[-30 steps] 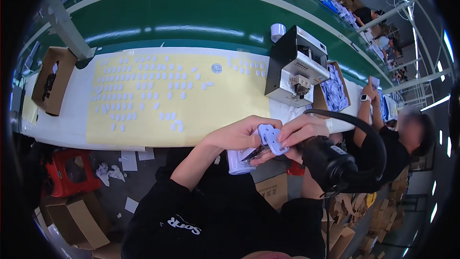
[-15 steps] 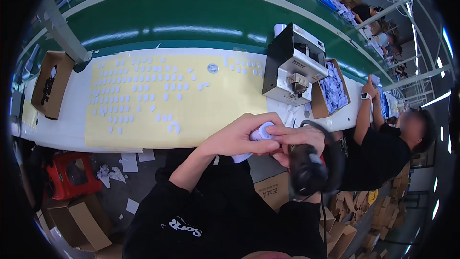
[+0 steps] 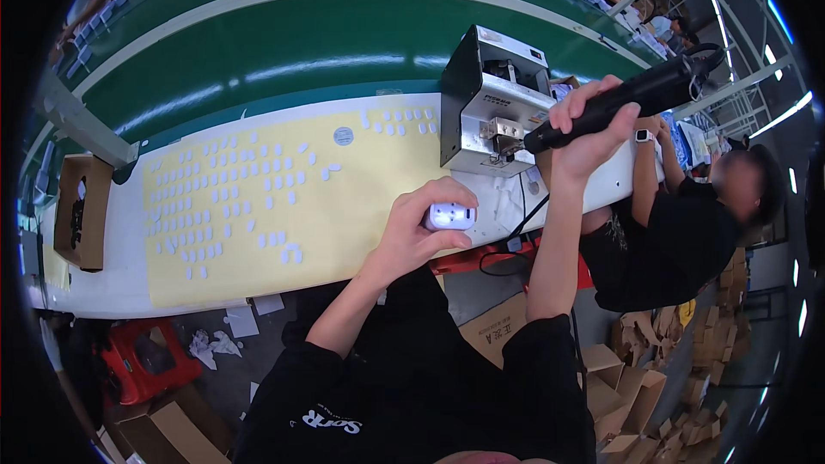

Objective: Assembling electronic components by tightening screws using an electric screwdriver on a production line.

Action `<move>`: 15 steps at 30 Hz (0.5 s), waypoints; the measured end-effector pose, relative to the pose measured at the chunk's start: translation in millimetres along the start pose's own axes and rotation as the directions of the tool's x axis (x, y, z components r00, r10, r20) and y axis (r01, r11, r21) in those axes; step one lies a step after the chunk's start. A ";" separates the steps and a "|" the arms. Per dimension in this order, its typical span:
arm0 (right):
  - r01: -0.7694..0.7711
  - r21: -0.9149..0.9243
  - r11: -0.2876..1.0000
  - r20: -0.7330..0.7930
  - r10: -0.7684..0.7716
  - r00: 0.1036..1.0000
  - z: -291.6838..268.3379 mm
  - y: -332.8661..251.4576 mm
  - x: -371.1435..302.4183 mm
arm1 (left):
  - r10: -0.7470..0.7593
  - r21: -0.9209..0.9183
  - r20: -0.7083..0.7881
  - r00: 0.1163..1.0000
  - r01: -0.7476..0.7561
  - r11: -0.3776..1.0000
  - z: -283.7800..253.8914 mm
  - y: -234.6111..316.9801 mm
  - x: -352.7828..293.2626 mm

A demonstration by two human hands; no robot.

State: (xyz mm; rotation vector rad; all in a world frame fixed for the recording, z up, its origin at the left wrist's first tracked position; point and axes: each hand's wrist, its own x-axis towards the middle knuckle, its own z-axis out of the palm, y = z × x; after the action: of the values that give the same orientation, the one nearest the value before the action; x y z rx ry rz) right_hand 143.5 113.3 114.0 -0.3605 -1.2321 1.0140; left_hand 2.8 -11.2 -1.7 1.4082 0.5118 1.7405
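The left hand (image 3: 406,230) grasps a small white device (image 3: 451,216) above the near edge of the tabletop (image 3: 110,292); the right hand (image 3: 591,133) grips a black driver (image 3: 644,99), its tip at the front of a boxy machine (image 3: 464,107), contact unclear. To the left, a yellow sheet (image 3: 378,172) bears loose rows of small white pieces (image 3: 292,198); beyond it stands an open carton (image 3: 98,215).

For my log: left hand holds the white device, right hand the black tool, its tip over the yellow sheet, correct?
Not quite: in the head view, the black tool has its tip at the machine, not over the yellow sheet. The rest stands.
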 end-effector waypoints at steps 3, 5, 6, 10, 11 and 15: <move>0.080 -0.096 0.992 0.027 -0.078 0.997 2.0 14.7 3.4 | 0.039 0.038 0.043 0.998 -0.041 0.998 -0.8 -1.2 0.1; 0.018 -0.135 0.991 0.030 -0.014 0.999 2.0 20.0 4.8 | 0.025 0.082 0.072 0.997 -0.031 0.996 0.3 -0.3 0.8; -0.014 -0.155 0.988 0.030 0.018 0.999 1.2 22.4 5.8 | 0.017 0.104 0.086 0.996 -0.026 0.994 1.1 0.2 1.6; -0.071 -0.162 0.984 0.029 0.077 0.997 1.9 24.9 12.7 | 0.010 0.118 0.076 0.997 -0.019 0.993 0.4 3.9 4.0; -0.075 -0.164 0.984 0.026 0.080 0.996 2.0 24.0 11.5 | 0.006 0.116 0.076 0.997 -0.015 0.993 0.5 4.1 3.5; -0.105 -0.199 0.974 0.034 0.114 0.993 2.7 19.0 2.3 | -0.051 0.073 0.057 0.997 0.047 0.996 -0.9 5.3 2.8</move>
State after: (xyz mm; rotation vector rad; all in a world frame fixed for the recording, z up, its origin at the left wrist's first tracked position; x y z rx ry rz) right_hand 132.6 124.6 102.7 -0.5672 -1.3705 1.0008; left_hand 0.1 -11.9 3.6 1.4797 0.5770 1.6515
